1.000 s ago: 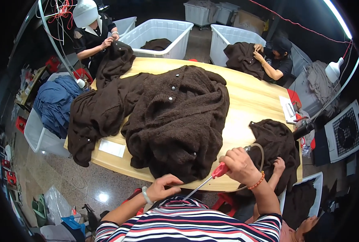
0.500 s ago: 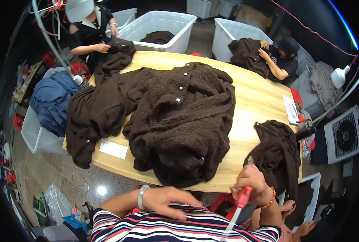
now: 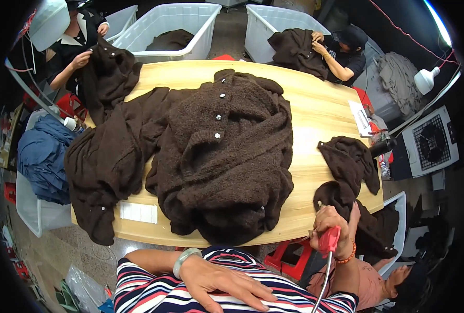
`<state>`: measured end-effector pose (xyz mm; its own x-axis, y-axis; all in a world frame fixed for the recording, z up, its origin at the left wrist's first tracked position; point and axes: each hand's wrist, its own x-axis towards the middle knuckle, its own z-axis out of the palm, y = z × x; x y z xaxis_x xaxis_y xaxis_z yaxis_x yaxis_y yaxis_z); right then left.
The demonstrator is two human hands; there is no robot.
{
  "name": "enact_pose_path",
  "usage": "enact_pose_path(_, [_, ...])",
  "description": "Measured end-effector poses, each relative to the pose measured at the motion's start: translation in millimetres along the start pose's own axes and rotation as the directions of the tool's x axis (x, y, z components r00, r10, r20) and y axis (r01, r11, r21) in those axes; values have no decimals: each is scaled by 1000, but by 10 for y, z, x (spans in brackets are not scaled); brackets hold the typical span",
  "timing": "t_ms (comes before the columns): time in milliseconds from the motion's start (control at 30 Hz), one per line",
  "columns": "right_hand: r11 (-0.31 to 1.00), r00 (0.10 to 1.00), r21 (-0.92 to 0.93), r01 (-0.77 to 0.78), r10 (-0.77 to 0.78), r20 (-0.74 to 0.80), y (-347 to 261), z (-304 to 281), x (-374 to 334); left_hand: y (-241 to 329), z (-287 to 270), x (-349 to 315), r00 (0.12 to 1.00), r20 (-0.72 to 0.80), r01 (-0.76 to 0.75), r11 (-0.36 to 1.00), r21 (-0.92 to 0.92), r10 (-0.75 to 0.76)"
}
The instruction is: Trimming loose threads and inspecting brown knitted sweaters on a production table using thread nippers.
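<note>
My right hand (image 3: 330, 224) is closed around a red-handled tool (image 3: 329, 240) at the table's near right edge. A thin pale tip shows above my fist, and a narrow grey length runs down from the handle; the exact kind of tool is unclear. My left hand (image 3: 226, 279) rests flat on my striped shirt, fingers spread and holding nothing. In front of me lies a large heap of dark brown knit garments (image 3: 226, 151) with shiny round buttons. Just beyond my right hand is another brown garment (image 3: 349, 159), with a co-worker's hand (image 3: 354, 213) at its near part.
Two co-workers handle brown garments (image 3: 106, 73) (image 3: 299, 52) across the wooden table (image 3: 315, 120). A white paper (image 3: 139, 212) lies near its front edge. Plastic bins (image 3: 206, 36) stand behind; one at left holds blue garments (image 3: 44, 156). A red stool (image 3: 292, 259) is below, a co-worker in pink at right.
My left hand has lowered and flattened onto my shirt. My right hand keeps the red-handled tool. The near-right brown garment has shifted toward the pink-clad co-worker, and my view has moved.
</note>
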<state>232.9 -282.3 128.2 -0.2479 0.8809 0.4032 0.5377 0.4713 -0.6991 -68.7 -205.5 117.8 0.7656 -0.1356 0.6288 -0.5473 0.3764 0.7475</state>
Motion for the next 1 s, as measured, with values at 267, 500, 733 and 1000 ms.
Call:
enact_pose_path(267, [945, 992, -326, 10, 32, 124, -87, 142, 144, 68, -311, -415, 889, -315, 398, 900, 177, -331])
enact_pose_path(500, [999, 998, -18, -48, 49, 26, -177, 289, 156, 103, -387, -400, 925, -223, 341, 930, 134, -307])
enact_pose_path(733, [806, 922, -487, -335, 388, 9, 1, 373, 4, -193, -1084, -504, 752, -646, 607, 246, 756, 130])
enact_pose_path(1000, [673, 771, -398, -624, 612, -175, 54, 610, 48, -774, -2050, -737, 750, -654, 654, -263, 709, 104])
